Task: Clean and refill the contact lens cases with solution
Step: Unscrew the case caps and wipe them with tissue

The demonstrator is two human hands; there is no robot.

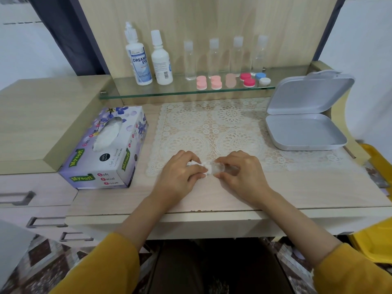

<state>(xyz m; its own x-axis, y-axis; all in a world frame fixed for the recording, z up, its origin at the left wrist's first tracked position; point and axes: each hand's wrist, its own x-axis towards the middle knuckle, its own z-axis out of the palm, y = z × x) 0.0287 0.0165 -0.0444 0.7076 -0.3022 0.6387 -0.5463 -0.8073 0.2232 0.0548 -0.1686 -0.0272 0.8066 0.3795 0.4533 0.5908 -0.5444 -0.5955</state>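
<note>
We find both hands at the front edge of the surface, on the near border of the lace mat.

The right hand holds a small clear case. Its fingers are curled over the top and the thumb is beneath, a close pinch. The case is partly hidden and see-through, so we cannot tell which way its open side faces.

The left hand grips a wadded tissue, with its fingers folded round the wad. The tissue's free end points right and touches the case.

The relation that governs the next move: the case lies directly right of the tissue, the two meeting between the hands on a left-right line. We judge the left hand to be the working one and the right hand to be steadying.

In our judgement this is the wiping step, and refilling has not begun. The solution bottle stands on the glass shelf at the back, well apart from both hands, and the coloured cases sit capped beside it.
</note>
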